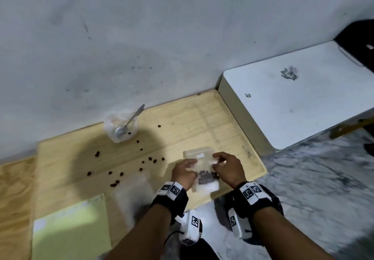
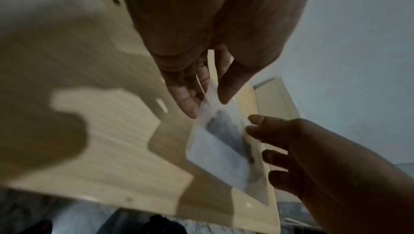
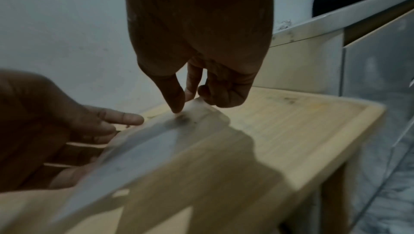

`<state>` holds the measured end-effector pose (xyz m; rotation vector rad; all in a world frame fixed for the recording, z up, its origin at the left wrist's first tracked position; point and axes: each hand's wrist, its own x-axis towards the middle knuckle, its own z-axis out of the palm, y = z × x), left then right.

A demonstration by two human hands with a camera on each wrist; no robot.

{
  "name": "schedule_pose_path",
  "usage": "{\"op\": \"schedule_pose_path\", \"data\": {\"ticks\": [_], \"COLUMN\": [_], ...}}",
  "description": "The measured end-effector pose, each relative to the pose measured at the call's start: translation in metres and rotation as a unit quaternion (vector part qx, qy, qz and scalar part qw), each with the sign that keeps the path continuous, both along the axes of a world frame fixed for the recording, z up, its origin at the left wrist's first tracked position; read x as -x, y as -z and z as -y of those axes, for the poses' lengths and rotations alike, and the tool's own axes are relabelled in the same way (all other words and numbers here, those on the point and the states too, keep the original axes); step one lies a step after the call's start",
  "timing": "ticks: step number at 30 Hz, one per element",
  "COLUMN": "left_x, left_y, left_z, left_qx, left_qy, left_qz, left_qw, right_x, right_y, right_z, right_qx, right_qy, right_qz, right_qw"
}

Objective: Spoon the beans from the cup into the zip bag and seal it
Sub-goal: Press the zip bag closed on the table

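Observation:
A small clear zip bag [image 1: 200,155] with dark beans [image 1: 206,176] in its lower half is held up over the wooden table [image 1: 182,122] near the front right corner. My left hand [image 1: 192,164] pinches the bag's left side; in the left wrist view, thumb and fingers of the left hand [image 2: 208,101] close on the zip bag [image 2: 215,151]. My right hand [image 1: 216,161] pinches the right side; the right wrist view shows the right hand [image 3: 187,102] nipping a corner of the zip bag [image 3: 154,142]. The clear cup [image 1: 121,128] stands at the back by the wall, with the spoon [image 1: 131,119] leaning in it.
Several loose beans [image 1: 149,159] lie scattered across the table between the cup and the bag. Another clear bag [image 1: 131,193] and a yellow-green sheet [image 1: 70,229] lie at the front left. A white low bench [image 1: 293,93] stands to the right, with marble floor [image 1: 313,178] beyond the table's edge.

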<state>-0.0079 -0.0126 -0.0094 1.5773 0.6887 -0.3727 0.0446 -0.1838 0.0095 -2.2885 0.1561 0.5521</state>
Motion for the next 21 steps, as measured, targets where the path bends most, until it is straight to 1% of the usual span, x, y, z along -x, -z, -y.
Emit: {"op": "schedule_pose_path", "data": {"ticks": [3, 5, 7, 9, 10, 11, 12, 14, 16, 18, 21], "left_x": [-0.020, -0.031, -0.036, -0.040, -0.040, -0.039, -0.039, -0.035, -0.025, -0.007, 0.029], "left_y": [0.015, 0.018, 0.016, 0.017, 0.016, 0.014, 0.012, 0.005, -0.005, -0.016, -0.030], "left_z": [0.032, 0.047, 0.054, 0.055, 0.054, 0.051, 0.047, 0.035, 0.018, -0.008, -0.054], "left_qx": [0.010, 0.016, 0.002, -0.014, -0.015, -0.017, -0.023, -0.020, 0.010, 0.024, -0.020], "left_qy": [0.016, 0.022, 0.022, 0.025, 0.024, 0.024, 0.026, 0.033, 0.009, -0.016, -0.054], "left_qz": [-0.033, -0.048, -0.055, -0.065, -0.069, -0.074, -0.074, -0.069, -0.045, -0.022, -0.005], "left_qw": [0.999, 0.998, 0.998, 0.997, 0.997, 0.997, 0.997, 0.997, 0.999, 0.999, 0.998], "right_x": [-0.016, -0.025, -0.032, -0.036, -0.037, -0.035, -0.033, -0.028, -0.020, -0.007, 0.019], "right_y": [0.012, 0.020, 0.029, 0.034, 0.037, 0.033, 0.032, 0.023, 0.014, 0.007, 0.003], "right_z": [0.024, 0.035, 0.041, 0.043, 0.044, 0.043, 0.042, 0.034, 0.016, -0.014, -0.061], "right_qx": [0.066, 0.082, 0.101, 0.132, 0.144, 0.145, 0.133, 0.095, 0.047, -0.007, -0.064], "right_qy": [-0.045, -0.064, -0.092, -0.138, -0.150, -0.141, -0.120, -0.077, -0.067, -0.096, -0.165], "right_qz": [0.001, -0.009, -0.017, -0.021, -0.021, -0.019, -0.007, 0.042, 0.091, 0.102, 0.060], "right_qw": [0.997, 0.995, 0.990, 0.981, 0.978, 0.979, 0.984, 0.992, 0.992, 0.990, 0.982]}}
